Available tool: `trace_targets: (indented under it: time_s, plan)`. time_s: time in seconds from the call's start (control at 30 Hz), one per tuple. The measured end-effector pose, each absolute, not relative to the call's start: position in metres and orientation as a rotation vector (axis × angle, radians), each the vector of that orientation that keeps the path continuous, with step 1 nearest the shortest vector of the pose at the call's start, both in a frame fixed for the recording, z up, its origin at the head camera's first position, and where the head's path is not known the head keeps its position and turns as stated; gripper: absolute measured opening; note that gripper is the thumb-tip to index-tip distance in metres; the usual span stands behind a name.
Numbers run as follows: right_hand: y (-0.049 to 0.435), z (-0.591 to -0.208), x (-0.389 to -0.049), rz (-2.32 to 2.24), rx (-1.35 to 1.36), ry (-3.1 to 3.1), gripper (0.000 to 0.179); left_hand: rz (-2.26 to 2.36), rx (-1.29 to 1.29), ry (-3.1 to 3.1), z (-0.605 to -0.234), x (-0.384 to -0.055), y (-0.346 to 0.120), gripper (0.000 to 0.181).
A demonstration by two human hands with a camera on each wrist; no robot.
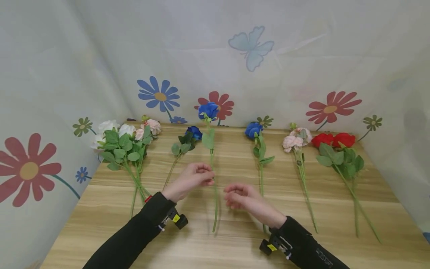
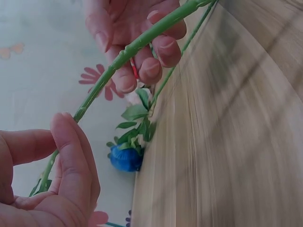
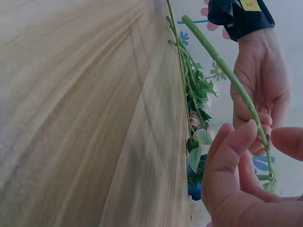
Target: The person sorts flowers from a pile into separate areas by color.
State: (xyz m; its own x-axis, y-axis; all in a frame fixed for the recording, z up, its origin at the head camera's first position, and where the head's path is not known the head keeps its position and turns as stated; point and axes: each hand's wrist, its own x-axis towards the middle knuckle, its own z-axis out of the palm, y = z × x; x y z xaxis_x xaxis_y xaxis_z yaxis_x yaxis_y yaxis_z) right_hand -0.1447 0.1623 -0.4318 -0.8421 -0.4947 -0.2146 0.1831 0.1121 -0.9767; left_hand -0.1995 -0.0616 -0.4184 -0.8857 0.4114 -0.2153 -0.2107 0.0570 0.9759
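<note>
Nearest to my camera, below the grip, come the left black sleeve point(image 1: 129, 233), with the left wrist camera point(image 1: 181, 221) on it, and the right black sleeve point(image 1: 307, 243), with the right wrist camera point(image 1: 266, 247).

Now I go from left to right. Far to the left of the grip, I see the bunch of white roses point(image 1: 115, 140), and just beside it the pale pink flowers point(image 1: 152, 127); their stems cross on the wooden table point(image 1: 235, 239). Closer to the grip, on its left and farther from me, there lies the dark blue rose point(image 1: 193, 132), its stem partly hidden behind the left hand point(image 1: 192, 178).

This hand makes the grip: its thumb and fingers pinch the stem of the upright blue rose point(image 1: 208, 140). The bloom is above the grip, the bare stem goes down below it, and I see it raised from the table.

Just to the right of the grip is the right hand point(image 1: 246, 200); its fingers are loosely bent, near the stem but apart from it, and it grasps nothing. Beyond this hand lies the other blue rose point(image 1: 261, 149). More to the right come the pink bunch point(image 1: 295, 140) and, farthest from the grip, the red roses point(image 1: 337, 142), with crossing stems.
</note>
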Motion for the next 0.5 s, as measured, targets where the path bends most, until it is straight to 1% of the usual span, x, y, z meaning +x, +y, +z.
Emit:
trace_targets:
  time_s: [0.23, 0.5]
  plan:
    - [0.160, -0.433, -0.142, -1.714, -0.333, 1.891, 0.043, 1.900, 0.187, 1.834, -0.421, -0.200, -0.045, 0.020]
    - [0.161, -0.433, -0.141, -1.715, -0.420, 1.934, 0.035, 1.881, 0.220, 1.849, -0.425, -0.202, -0.034, 0.018]
